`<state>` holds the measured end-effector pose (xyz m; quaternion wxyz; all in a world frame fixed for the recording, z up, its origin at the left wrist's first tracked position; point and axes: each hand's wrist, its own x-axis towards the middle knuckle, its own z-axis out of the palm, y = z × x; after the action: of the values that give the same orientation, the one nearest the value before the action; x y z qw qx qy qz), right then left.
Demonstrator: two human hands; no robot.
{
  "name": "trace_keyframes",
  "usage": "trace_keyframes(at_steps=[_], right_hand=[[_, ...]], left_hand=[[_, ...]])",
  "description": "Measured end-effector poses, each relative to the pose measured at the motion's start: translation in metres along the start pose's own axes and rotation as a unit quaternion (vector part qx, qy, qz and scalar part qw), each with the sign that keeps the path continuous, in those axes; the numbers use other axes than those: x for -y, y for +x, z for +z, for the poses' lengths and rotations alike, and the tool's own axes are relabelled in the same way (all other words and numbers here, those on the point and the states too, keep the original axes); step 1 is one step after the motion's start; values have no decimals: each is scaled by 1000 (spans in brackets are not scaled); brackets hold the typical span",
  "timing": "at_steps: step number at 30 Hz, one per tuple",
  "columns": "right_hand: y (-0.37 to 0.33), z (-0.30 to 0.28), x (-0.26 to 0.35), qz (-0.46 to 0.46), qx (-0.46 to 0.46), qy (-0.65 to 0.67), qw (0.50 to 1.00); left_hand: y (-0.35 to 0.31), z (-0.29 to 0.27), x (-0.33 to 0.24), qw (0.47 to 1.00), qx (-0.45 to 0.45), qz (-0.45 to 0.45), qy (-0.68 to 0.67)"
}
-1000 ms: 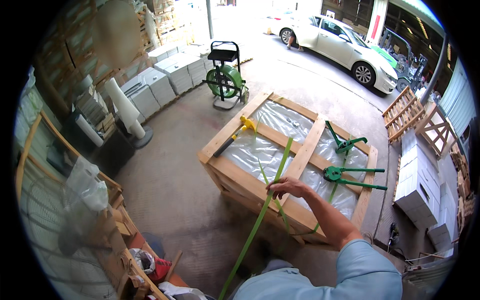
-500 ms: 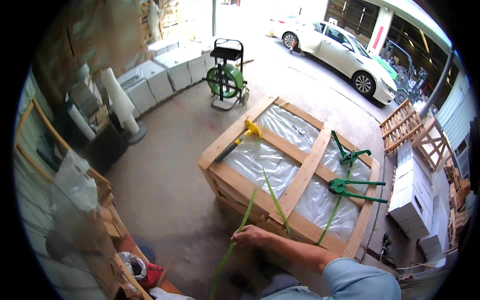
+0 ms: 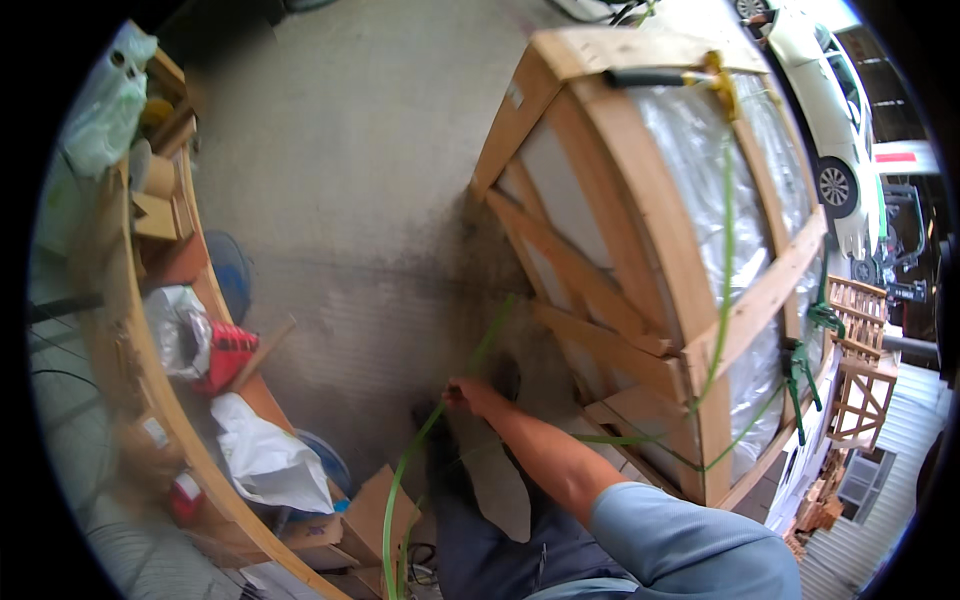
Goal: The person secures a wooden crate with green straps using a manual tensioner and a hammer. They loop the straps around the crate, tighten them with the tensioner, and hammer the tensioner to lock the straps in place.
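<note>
My right hand (image 3: 465, 395) is closed around a green plastic strap (image 3: 400, 465), beside the crate and low over the floor. One end of the strap sticks up past my fingers; the rest runs down to the lower edge. My left hand is out of sight. To the right stands a wooden crate (image 3: 655, 230) with clear plastic film under its top boards. Another length of green strap (image 3: 727, 230) lies across the crate top and hangs at its near side. A yellow-headed hammer with a black handle (image 3: 650, 77) rests on top. Two green strapping tools (image 3: 798, 370) sit at the far right edge.
On the left runs a curved-looking wooden shelf (image 3: 140, 350) with bags and boxes. A white sack (image 3: 270, 455), a red-and-white bag (image 3: 225, 350) and cardboard (image 3: 380, 515) lie near my legs. A white car (image 3: 820, 110) and wooden pallets (image 3: 860, 400) stand beyond the crate.
My view has turned left and down, so the crate now appears tilted on the right. My right hand still grips the strap, now lower beside the crate.
</note>
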<state>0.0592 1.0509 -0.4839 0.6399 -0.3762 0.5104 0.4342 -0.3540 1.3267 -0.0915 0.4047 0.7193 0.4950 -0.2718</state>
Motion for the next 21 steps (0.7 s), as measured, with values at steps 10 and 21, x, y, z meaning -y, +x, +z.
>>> trace_keyframes(at_steps=[10,21], right_hand=[[208,-99,102,-33,-117,-25,992],[131,-80,67,-83,-39,-84,992]], left_hand=[[189,118,-121,977,68,65,193],[517,457,-297,879,250,302,273]])
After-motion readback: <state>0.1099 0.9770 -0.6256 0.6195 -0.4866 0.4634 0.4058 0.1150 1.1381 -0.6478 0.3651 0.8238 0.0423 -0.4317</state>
